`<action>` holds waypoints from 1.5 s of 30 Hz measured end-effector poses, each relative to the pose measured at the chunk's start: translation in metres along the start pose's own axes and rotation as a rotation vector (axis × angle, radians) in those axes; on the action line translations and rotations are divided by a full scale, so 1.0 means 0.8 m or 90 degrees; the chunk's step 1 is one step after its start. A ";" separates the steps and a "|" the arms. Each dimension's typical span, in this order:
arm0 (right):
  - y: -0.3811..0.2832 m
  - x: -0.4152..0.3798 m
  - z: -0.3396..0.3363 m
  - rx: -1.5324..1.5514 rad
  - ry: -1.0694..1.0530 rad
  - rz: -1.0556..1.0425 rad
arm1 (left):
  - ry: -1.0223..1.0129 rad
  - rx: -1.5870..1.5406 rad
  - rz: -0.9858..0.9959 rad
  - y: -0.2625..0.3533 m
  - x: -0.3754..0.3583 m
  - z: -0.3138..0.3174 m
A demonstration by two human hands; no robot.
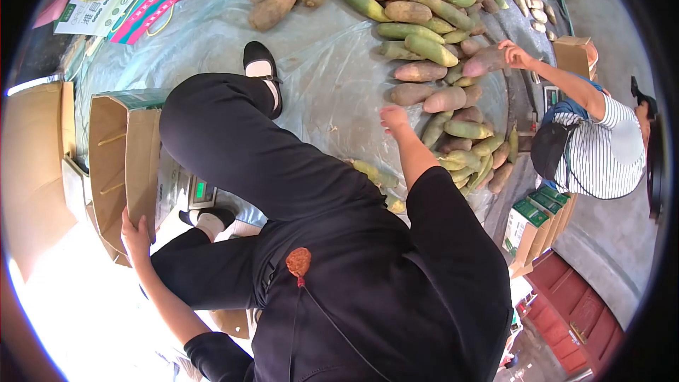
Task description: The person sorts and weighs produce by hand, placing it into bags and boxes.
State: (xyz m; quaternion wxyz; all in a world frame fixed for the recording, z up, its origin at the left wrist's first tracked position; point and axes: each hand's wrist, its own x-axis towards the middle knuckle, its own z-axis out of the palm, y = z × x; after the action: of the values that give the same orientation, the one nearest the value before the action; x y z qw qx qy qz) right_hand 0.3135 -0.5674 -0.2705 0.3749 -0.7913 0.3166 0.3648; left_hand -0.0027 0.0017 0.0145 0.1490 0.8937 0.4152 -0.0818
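Note:
My left hand [136,235] grips the lower edge of an open cardboard carton [143,163], thumb and fingers at its wall. The carton lies tilted beside my knee, next to a digital scale [202,190] with a lit green display. My right hand [395,120] hovers left of a pile of large radishes, its fingers loosely bent and nothing visible in them. Nearest to it are a pinkish radish [411,93] and another pale one [445,101]. Green radishes [430,50] lie farther up the pile.
A co-worker in a striped shirt [601,145] reaches in from the right, a hand [518,55] on a radish. Plastic sheeting [318,64] covers the floor. Printed boxes [134,0] stand upper left; more cartons [535,223] stand right. Separate radishes [274,8] lie above my shoe.

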 end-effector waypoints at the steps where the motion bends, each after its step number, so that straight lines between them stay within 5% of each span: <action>1: 0.001 0.003 -0.010 0.088 0.025 0.042 | -0.009 -0.015 -0.006 0.003 0.001 -0.002; 8: -0.011 0.031 -0.043 0.476 0.093 0.182 | -0.019 0.031 -0.056 0.006 0.010 -0.002; 16: -0.014 0.112 -0.036 0.618 0.174 0.329 | -0.015 0.062 -0.132 -0.018 0.012 0.014; 21: -0.026 0.103 -0.036 0.541 0.145 0.339 | 0.025 0.075 -0.102 -0.021 0.009 0.016; 30: 0.005 0.029 0.013 0.326 -0.118 0.230 | -0.009 -0.034 -0.155 0.043 0.002 -0.016; 34: -0.062 -0.052 0.050 0.236 -0.229 0.115 | 0.030 -0.024 -0.077 0.025 0.000 -0.012; 42: -0.320 -0.178 0.095 -0.071 -0.340 -0.556 | 0.010 -0.004 -0.056 0.031 -0.008 -0.014; 45: -0.412 -0.282 0.124 -0.088 -0.402 -0.706 | -0.015 -0.001 -0.062 0.035 -0.011 -0.020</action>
State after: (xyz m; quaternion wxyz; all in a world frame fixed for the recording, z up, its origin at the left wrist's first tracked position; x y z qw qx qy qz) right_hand 0.4145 -0.2634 -0.0120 0.5314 -0.7143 -0.2895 0.3515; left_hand 0.0135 -0.0165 0.0375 0.1500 0.8713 0.4566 -0.0992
